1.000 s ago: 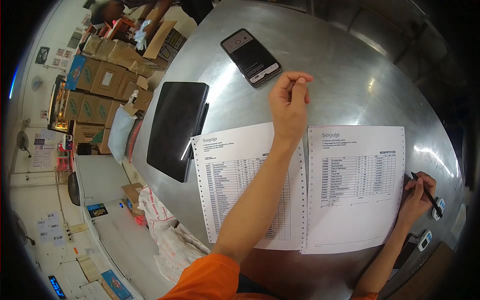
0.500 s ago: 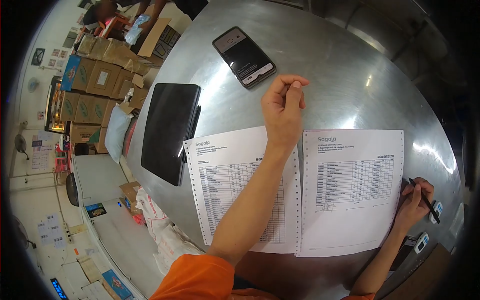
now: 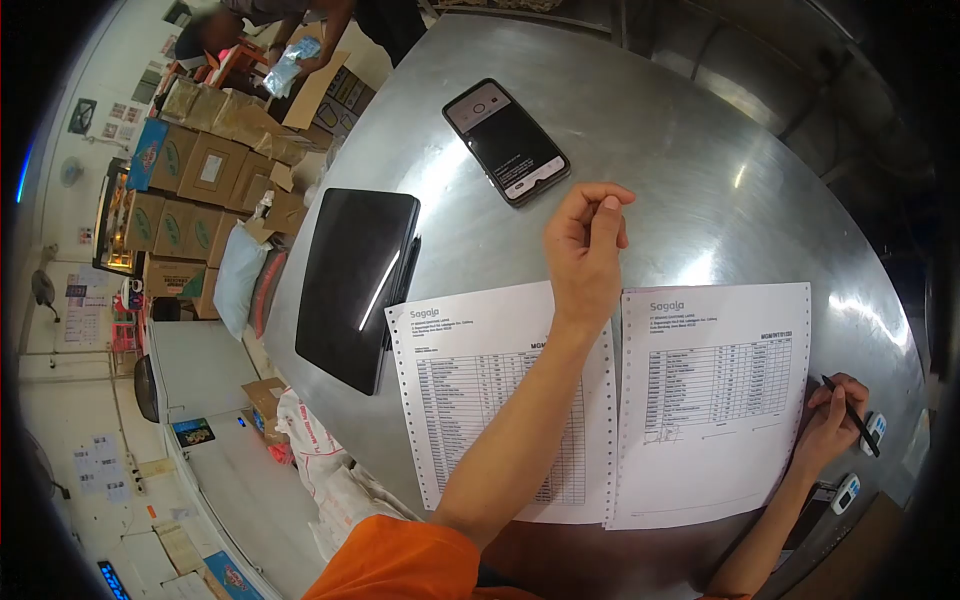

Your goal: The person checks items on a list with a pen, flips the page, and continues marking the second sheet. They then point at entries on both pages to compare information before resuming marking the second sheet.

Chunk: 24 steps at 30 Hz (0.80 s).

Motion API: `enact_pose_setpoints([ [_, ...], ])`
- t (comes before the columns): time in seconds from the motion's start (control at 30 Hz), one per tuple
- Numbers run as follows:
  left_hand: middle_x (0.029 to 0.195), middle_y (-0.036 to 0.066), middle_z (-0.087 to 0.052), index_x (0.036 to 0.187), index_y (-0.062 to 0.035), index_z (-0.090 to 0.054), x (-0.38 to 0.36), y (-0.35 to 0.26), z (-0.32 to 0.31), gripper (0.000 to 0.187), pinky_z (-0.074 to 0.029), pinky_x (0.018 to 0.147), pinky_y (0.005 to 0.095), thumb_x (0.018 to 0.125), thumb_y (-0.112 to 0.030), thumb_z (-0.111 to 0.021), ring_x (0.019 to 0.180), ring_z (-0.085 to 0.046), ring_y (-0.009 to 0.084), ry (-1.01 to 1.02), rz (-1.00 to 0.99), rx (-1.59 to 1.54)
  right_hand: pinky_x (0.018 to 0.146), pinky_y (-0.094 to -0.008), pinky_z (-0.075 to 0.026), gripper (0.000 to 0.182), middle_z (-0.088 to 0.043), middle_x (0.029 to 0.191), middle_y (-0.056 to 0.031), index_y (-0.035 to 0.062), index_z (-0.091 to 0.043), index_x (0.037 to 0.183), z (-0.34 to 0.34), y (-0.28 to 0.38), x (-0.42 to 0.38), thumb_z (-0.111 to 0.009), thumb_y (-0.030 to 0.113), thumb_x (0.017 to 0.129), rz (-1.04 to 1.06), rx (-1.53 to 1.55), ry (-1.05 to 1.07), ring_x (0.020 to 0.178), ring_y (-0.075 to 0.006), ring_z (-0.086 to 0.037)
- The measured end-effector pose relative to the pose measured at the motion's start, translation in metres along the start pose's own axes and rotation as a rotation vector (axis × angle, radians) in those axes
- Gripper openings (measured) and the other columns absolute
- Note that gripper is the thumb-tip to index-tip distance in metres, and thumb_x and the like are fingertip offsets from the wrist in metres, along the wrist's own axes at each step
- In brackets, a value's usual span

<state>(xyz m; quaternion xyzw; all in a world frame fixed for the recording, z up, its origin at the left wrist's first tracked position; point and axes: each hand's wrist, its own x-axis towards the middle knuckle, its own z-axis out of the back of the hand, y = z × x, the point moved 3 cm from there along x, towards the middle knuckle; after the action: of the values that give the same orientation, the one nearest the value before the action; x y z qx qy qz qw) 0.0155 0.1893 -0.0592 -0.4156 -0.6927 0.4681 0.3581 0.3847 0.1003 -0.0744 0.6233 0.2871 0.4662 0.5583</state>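
Note:
My left hand point(image 3: 588, 232) is loosely curled over the metal table, just above the two printed sheets, with nothing visible in it. Its forearm crosses the left sheet point(image 3: 460, 400). Near the right edge of the right sheet point(image 3: 715, 460), my right hand point(image 3: 830, 425) has its fingers wrapped round a black pen point(image 3: 852, 418). A phone point(image 3: 508, 142) with its screen lit lies beyond my left hand. The black tablet point(image 3: 355, 285) rests left of the sheets, with a thin dark item along its right side.
The metal table point(image 3: 690, 190) has a curved far edge. Two small white devices point(image 3: 846, 493) lie by my right wrist. Cardboard boxes point(image 3: 210, 170) are stacked at the left, where another person point(image 3: 290, 20) handles a pale blue package point(image 3: 293, 66). A white sack point(image 3: 320, 465) stands lower left.
The whole view has shifted, so the table and papers appear slightly lower and to the right. Both my hands keep nearly the same pose. The other person leans further into view.

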Motion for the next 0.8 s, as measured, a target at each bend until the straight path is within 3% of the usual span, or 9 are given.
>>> enact_pose_setpoints([
  [0.8, 0.059, -0.003, -0.045, 0.092, -0.0026, -0.06, -0.0006, 0.0016, -0.0006, 0.014, -0.026, 0.047, 0.0198, 0.093, -0.012, -0.05, 0.051, -0.035, 0.0032, 0.004, 0.006, -0.042, 0.052, -0.0224, -0.039, 0.008, -0.054, 0.089, -0.0103, 0.0007, -0.051, 0.095, 0.0051, -0.004, 0.0012, -0.052, 0.008, 0.093, 0.0, -0.003, 0.003, 0.059, -0.011, -0.048],
])
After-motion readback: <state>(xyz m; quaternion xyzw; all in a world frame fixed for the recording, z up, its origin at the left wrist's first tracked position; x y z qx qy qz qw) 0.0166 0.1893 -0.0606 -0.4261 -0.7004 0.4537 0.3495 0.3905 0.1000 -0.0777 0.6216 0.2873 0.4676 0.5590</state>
